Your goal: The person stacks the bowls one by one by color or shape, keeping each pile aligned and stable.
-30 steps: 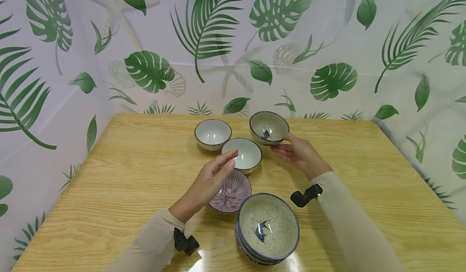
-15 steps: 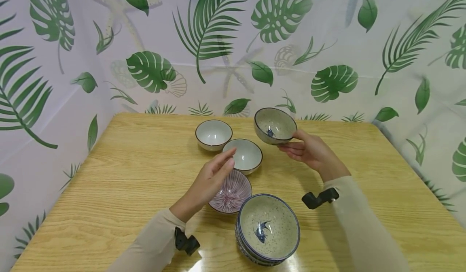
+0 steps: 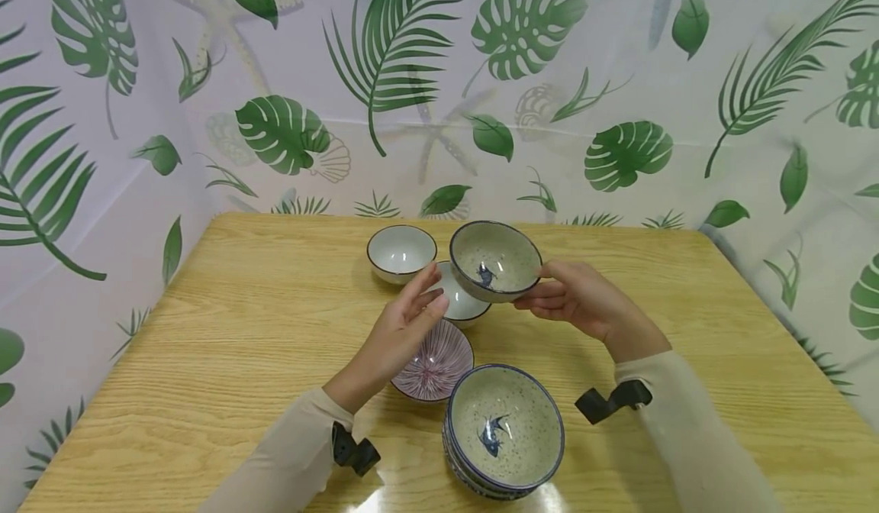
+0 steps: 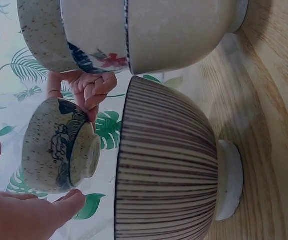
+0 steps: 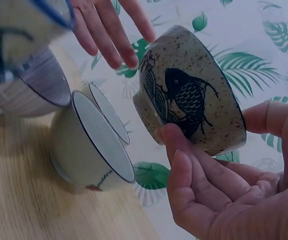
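Observation:
My right hand [image 3: 587, 303] grips a speckled bowl [image 3: 496, 257] with a blue fish by its right side, thumb at the rim and fingers beneath. In the right wrist view, the fish also shows on the bowl's outside [image 5: 193, 95]. It hangs above the table, partly covering a white bowl [image 3: 467, 307] in the head view. My left hand [image 3: 394, 330] is held to the left of it, fingers loosely extended with nothing in them. Under that hand sits a purple-striped bowl [image 3: 434, 364], partly hidden by it.
Behind to the left stands another white bowl [image 3: 401, 252]. At the front, a stack of larger blue-rimmed bowls [image 3: 522, 421] stands close beside the striped one. The wooden table [image 3: 226, 345] meets a leaf-patterned cloth [image 3: 412, 78] at the back.
The speckled bowl rose and shifted right in my right hand, then came left and nearer, over the white bowl. My left hand has barely moved, its fingers slightly higher.

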{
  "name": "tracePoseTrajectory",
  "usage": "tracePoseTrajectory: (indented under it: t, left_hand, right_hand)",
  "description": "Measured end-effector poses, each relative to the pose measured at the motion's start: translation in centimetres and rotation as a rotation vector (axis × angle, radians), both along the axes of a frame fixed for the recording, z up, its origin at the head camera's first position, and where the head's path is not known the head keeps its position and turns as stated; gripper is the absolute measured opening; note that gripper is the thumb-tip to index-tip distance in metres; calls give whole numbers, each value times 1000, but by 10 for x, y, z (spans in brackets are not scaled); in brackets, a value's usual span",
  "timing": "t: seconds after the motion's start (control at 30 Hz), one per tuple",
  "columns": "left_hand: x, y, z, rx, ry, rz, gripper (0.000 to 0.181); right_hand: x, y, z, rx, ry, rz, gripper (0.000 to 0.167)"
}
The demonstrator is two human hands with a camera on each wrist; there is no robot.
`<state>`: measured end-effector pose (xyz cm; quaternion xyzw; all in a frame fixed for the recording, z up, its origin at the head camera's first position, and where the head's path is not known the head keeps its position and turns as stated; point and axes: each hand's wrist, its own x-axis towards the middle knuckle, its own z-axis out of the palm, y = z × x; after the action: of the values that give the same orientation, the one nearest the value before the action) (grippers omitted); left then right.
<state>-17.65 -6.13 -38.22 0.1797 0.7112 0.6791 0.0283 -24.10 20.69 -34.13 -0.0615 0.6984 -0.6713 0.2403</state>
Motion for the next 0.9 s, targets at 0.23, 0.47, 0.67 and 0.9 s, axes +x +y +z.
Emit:
tracePoseTrajectory:
  t: [0.23,0.47,0.67,0.9]
  left_hand:
    - [-1,1,1,31,12,-10,70]
    - [0,2,3,28,7,-1,80]
    - [0,1,3,32,-9,16,82]
    - [3,0,3,24,19,35,83]
  right_hand:
    - [10,-7,1,-6,30,113,25]
    - [15,-11,1,22,40,145,24]
    - [20,-12,0,12,47,154,24]
    - [25,-13,3,16,86,169,35]
